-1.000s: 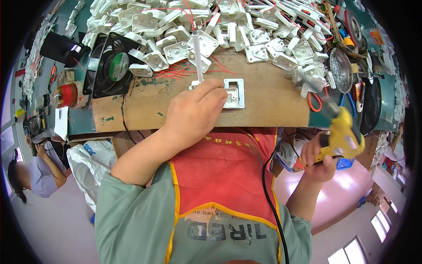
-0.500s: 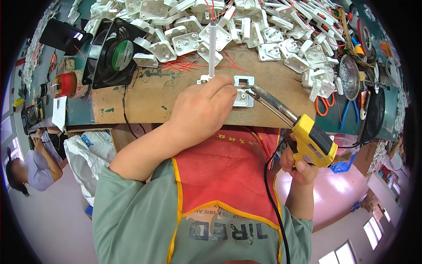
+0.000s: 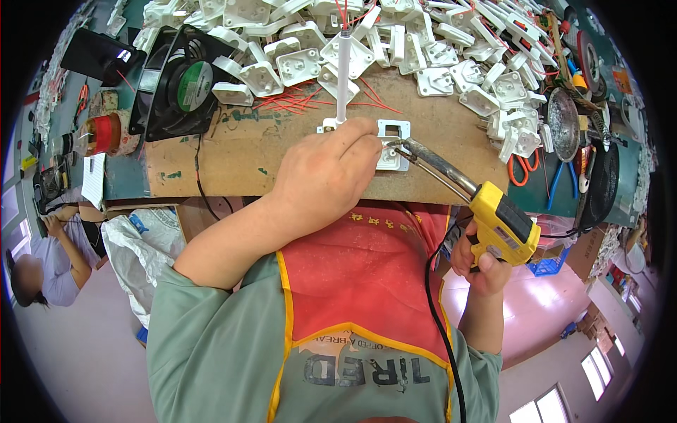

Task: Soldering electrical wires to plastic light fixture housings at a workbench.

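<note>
My left hand (image 3: 328, 168) is closed over a white plastic housing (image 3: 390, 156) on the brown work board, its fingers pressed to the part and hiding much of it. Beyond the fingertips a white tube (image 3: 343, 77) stands up from the work, with red wires at its far end. In my right hand (image 3: 482, 266) is a yellow and black soldering gun (image 3: 504, 224), gripped by its handle. Its metal tip reaches left to the housing, close beside my left fingers. Whether the tip touches a contact is too small to tell.
White plastic housings (image 3: 296, 67) lie heaped along the back. Loose red wires (image 3: 303, 100) rest before them. A black fan (image 3: 180, 88) stands at left, near an amber jar (image 3: 106, 134). Orange-handled scissors (image 3: 522, 169) and a metal dish (image 3: 562, 123) lie right. Another person (image 3: 60, 254) sits far left.
Both hands, the soldering gun and the housing keep nearly the same places, with the view shifted slightly. The person at far left has moved a little.
</note>
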Available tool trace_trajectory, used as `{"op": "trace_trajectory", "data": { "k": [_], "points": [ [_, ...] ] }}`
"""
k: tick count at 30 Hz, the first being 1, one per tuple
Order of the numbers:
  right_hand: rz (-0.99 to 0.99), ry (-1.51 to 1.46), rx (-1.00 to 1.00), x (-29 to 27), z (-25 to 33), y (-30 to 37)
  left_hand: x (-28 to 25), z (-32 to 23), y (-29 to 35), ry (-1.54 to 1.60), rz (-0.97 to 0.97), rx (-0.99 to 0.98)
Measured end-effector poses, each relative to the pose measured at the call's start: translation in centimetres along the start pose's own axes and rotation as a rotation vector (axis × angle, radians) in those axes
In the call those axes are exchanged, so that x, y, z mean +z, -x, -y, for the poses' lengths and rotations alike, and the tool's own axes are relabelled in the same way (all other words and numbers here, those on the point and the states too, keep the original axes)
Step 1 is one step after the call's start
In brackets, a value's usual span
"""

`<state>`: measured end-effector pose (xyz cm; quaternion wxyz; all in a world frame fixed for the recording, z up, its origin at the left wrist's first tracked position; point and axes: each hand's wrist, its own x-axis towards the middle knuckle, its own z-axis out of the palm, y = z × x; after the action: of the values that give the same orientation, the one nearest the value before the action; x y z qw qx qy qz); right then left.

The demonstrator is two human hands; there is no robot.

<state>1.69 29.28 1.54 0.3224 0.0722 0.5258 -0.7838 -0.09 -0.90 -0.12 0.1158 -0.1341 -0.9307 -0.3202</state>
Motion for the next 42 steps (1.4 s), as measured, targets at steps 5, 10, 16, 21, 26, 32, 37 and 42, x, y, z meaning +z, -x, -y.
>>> {"op": "trace_trajectory", "data": {
  "k": [5,10,16,21,26,32,37,42],
  "points": [
    [-0.012,-0.005,-0.011,0.08,-0.13,-0.07,-0.06,-0.06,-0.06,0.002,0.007,-0.004],
    [0.006,-0.011,-0.031,-0.25,-0.25,-0.06,-0.03,-0.01,-0.02,-0.002,-0.002,0.002],
    [0.007,-0.019,-0.014,0.08,0.44,-0.06,-0.02,-0.05,0.00,-0.007,0.002,0.000],
    [-0.001,0.001,-0.006,-0.31,0.08,-0.03,0.01,-0.05,0.01,-0.003,0.002,-0.004],
    [-0.018,0.004,-0.011,-0.11,-0.01,-0.05,0.33,0.23,0.06,0.005,-0.034,0.038],
    [-0.067,0.016,-0.050,0.25,-0.18,-0.06,0.41,0.21,-0.01,0.005,-0.039,0.039],
    [-0.055,0.025,-0.076,0.59,0.02,-0.21,0.38,0.22,0.00,0.003,-0.034,0.037],
    [-0.065,0.043,-0.041,0.57,0.29,-0.12,0.06,-0.02,0.02,-0.005,0.000,0.006]
  ]
}}
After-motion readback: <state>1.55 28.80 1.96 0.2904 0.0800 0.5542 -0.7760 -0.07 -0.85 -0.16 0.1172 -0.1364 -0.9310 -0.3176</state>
